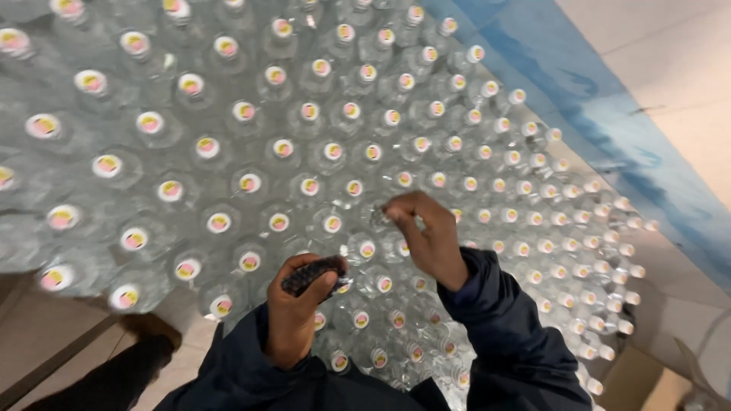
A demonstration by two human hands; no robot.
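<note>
Clear capped bottles (304, 152), upright, packed close, filling most of the frame. Left hand (297, 312), lower centre, gripping a dark stack of small items (314, 274). Right hand (430, 236), centre, fingertips pinched over one bottle top (378, 217). Blue sheet (609, 114), upper right.

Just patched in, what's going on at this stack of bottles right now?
A person in dark blue sleeves leans over a big packed field of clear plastic bottles with white caps. The left hand holds a dark knobbly bundle. The right hand pinches something small and clear above a bottle top; what it is cannot be told.
</note>
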